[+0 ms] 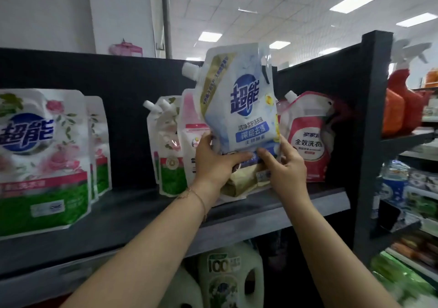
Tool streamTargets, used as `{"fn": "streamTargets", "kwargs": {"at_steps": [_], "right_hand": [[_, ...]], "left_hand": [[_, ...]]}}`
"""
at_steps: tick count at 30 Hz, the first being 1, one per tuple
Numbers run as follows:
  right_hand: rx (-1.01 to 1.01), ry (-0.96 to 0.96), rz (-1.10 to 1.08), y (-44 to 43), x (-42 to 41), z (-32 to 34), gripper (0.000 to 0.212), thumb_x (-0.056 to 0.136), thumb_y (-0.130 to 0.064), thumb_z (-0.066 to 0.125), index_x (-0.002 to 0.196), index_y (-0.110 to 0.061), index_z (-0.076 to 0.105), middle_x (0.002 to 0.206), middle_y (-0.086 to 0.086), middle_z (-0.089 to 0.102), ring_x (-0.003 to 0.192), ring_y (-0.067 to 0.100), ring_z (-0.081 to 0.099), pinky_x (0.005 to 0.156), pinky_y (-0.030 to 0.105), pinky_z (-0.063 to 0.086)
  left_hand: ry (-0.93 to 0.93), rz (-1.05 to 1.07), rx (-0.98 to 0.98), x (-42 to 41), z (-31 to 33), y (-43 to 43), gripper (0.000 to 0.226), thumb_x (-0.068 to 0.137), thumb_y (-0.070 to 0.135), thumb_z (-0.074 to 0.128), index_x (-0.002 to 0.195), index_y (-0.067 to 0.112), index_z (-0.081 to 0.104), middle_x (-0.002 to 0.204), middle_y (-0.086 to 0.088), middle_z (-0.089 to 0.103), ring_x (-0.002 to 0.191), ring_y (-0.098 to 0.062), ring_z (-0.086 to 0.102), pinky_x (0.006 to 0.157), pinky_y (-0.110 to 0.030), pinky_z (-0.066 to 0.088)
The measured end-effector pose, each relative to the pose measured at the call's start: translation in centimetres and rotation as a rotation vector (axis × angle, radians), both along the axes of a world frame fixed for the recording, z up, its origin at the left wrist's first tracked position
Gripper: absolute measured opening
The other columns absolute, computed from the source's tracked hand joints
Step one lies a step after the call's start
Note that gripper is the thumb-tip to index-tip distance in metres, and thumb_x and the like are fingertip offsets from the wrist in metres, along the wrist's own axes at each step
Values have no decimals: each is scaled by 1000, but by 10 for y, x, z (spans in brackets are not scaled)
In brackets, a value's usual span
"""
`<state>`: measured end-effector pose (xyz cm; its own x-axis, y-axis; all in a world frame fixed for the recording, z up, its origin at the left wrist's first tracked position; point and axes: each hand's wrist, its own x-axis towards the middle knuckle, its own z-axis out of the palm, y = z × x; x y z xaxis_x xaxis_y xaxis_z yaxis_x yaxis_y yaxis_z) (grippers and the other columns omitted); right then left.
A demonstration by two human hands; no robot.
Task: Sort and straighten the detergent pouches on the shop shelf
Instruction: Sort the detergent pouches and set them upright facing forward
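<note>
A blue and white detergent pouch point(239, 99) with a white spout at its top left is held upright above the grey shelf point(132, 215). My left hand point(213, 163) grips its lower left edge, thumb across the front. My right hand point(283, 168) pinches its lower right corner. Under the pouch lies a flattened beige pouch point(241, 184). To the right stands a red and white pouch point(308, 137). Just left stand a pink and white pouch point(192, 130) and rose-and-green pouches point(166, 149). Big rose-and-green pouches point(42, 156) stand at the far left.
A black upright post point(372, 127) bounds the shelf on the right. Beyond it are red and orange spray bottles point(403, 104) and packed lower shelves. White detergent jugs point(227, 277) sit under the shelf. Bare shelf shows between the left and middle pouch groups.
</note>
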<state>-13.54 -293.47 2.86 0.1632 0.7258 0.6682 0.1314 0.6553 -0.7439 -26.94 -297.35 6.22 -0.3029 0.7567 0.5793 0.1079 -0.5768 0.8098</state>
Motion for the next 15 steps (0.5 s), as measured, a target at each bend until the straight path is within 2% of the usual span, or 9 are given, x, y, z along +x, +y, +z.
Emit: {"fn": "streamTargets", "kwargs": {"at_steps": [2,4,6,8,10,12,13,15], "right_hand": [[6,-5,-39,9,13,3,56,79,-47,67,132,-33,54,120,-4,65,111,18,61,93,47,51],[21,-19,-62,19,24,5,53,88,-27,66,138,-27,50,125,-8,61,115,11,57,98,36,49],[4,-61,-84,29,34,5,51,91,-17,63,139,-23,49,123,-11,61,112,6,57,95,27,47],[-55,-133,-124,42,41,-3,45,90,-15,63,134,-20,55,112,-7,67,104,12,62,83,24,48],[-131,-229,-155,48,47,-13,43,90,-14,62,133,-16,55,108,-1,68,103,19,63,78,26,46],[-192,-301,-143,50,48,-20,51,93,-14,59,142,-14,46,121,1,63,114,20,58,88,28,46],[-206,-341,-138,49,47,-21,55,93,-15,58,146,-13,40,130,2,59,118,21,55,94,30,46],[-198,-412,-148,47,43,-21,64,90,-17,58,148,-12,31,136,6,53,122,24,52,98,35,45]], "left_hand": [[1,-19,-29,14,0,19,55,59,4,88,103,14,57,96,9,68,88,-5,66,78,-22,56],[-6,-39,-55,25,-2,40,56,57,9,90,102,18,56,103,5,69,98,-14,65,89,-34,55],[40,-31,-71,34,-4,59,64,50,26,92,104,19,60,105,4,71,101,-17,66,92,-43,53],[154,36,-88,41,-10,74,74,40,46,90,104,20,65,103,5,72,97,-15,67,88,-43,55],[399,150,-118,43,-16,81,78,38,63,83,102,21,67,101,4,70,95,-15,65,84,-39,56],[645,305,-119,41,-23,88,94,35,87,65,100,20,67,98,4,67,93,-14,63,80,-34,56],[705,353,-112,39,-25,90,98,34,92,58,100,20,66,98,4,66,93,-13,62,79,-34,55],[766,354,-106,35,-22,82,99,37,89,61,108,20,64,104,2,64,101,-15,58,89,-34,52]]}}
